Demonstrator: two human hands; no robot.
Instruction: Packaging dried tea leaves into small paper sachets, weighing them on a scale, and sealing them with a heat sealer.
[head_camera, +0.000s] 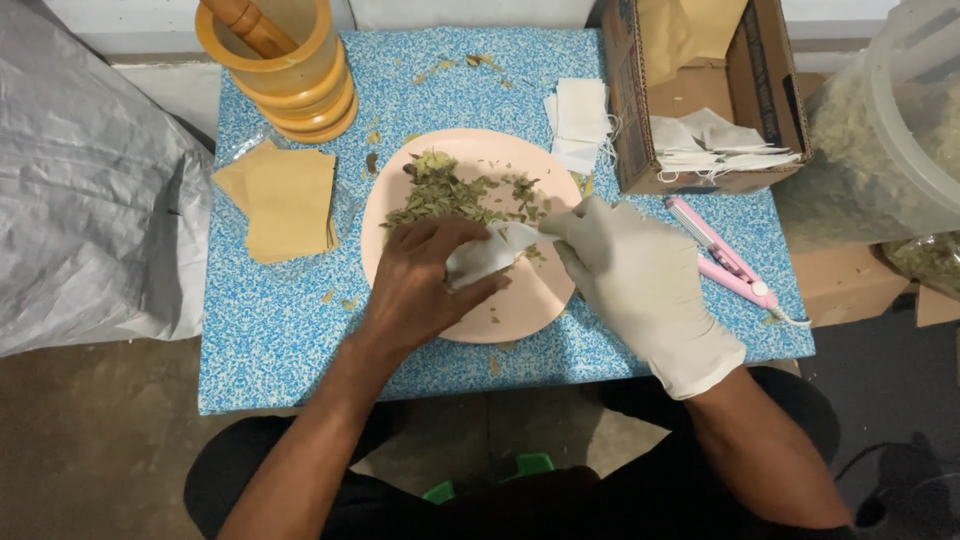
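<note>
Grey sheet (90, 190): I see it hanging at the left edge of the table (270, 350), touching that side.
Wooden mortar (285, 65): it stands at the far left corner, with a pestle (245, 22) leaning inside.
Brown paper pouches (283, 200): a small stack lies flat near the left edge, just beside the plate.
Left hand (425, 285): bare, over the near half of the plate, fingers curled and gripping the white filter bag (490, 255) from the left.
Pink plate (520, 310): in the middle of the table; dried green leaves (450, 195) are heaped on its far half, directly behind the bag.
Right hand (640, 280): in a white glove, I see it pinching the right end of the same bag, over the plate's right rim.
Loose white bags (580, 120): near the far edge, between the plate and the cardboard box (700, 100).
Pink sealer tool (725, 255): along the right edge, just beside the gloved hand.
Clear tub (890, 130): beyond the right edge, holding more leaves.
</note>
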